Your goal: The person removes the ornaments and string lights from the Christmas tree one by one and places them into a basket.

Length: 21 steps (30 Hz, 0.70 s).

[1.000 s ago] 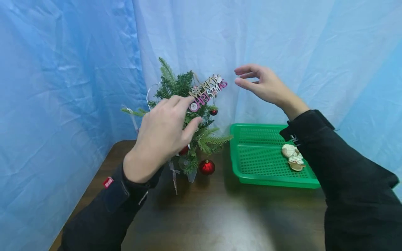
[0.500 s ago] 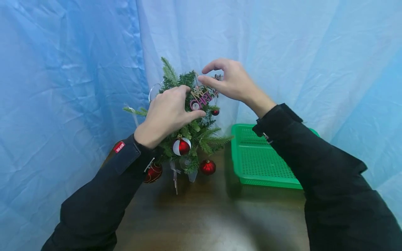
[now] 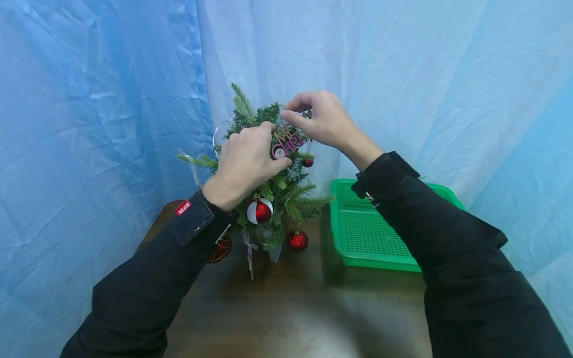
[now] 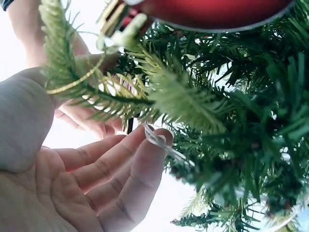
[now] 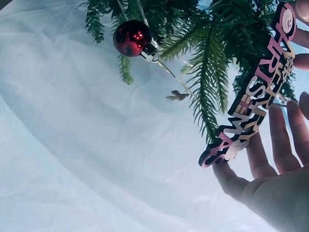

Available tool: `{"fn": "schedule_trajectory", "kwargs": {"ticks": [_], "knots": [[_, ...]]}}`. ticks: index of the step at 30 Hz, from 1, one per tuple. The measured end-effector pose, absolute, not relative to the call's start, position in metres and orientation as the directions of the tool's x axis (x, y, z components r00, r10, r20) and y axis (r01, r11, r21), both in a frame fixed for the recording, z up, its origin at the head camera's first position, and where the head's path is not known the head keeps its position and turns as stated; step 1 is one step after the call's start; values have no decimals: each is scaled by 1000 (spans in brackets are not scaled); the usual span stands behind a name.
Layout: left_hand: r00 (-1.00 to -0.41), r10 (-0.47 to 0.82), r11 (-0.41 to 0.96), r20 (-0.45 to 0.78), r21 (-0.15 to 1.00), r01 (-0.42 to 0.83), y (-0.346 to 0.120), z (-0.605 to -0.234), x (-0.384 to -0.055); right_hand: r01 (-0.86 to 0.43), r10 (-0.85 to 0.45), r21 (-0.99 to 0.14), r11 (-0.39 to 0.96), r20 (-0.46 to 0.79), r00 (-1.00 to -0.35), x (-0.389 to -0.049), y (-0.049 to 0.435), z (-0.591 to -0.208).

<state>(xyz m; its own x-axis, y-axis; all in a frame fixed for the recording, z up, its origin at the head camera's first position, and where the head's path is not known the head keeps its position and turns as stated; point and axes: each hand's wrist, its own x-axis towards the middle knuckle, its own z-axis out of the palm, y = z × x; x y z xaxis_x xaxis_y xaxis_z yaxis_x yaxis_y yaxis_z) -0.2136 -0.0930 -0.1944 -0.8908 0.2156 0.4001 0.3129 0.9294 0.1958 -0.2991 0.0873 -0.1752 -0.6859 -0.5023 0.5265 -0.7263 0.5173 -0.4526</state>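
A small artificial Christmas tree (image 3: 293, 199) stands on the table. A "Merry Christmas" sign (image 3: 288, 143) hangs slanted near its top, on a thin cord. My right hand (image 3: 329, 119) reaches in from the right with fingers curled at the sign's upper end. In the right wrist view, several fingers touch the edge of the sign (image 5: 256, 92). My left hand (image 3: 246, 156) lies at the near side of the tree, thumb apart at the sign's lower left. Its fingers (image 4: 145, 164) extend loosely among the branches beside a white wire in the left wrist view.
A green basket (image 3: 337, 233) stands right of the tree, partly behind the right sleeve. Baubles hang on the tree: a red-and-white one (image 3: 259, 211), a red one (image 3: 297, 240) and a small dark red one (image 3: 307, 162). Blue curtains (image 3: 425, 74) surround the table (image 3: 277, 318).
My right hand has moved left from beside the tree to the sign, and its thumb and fingers have drawn closer together. My left hand has shifted slightly right, uncovering the red-and-white bauble.
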Motion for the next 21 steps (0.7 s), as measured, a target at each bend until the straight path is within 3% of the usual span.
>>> {"fn": "schedule_trajectory", "kwargs": {"ticks": [16,21], "knots": [[-866,181,936,466,187,297,-84,-201,-227,-681,-420,-529,506,538,-730,-304,89,-172],[-863,199,913,465,232,336,-86,-200,-235,-654,-376,-595,467,536,-756,-306,94,-172]]}}
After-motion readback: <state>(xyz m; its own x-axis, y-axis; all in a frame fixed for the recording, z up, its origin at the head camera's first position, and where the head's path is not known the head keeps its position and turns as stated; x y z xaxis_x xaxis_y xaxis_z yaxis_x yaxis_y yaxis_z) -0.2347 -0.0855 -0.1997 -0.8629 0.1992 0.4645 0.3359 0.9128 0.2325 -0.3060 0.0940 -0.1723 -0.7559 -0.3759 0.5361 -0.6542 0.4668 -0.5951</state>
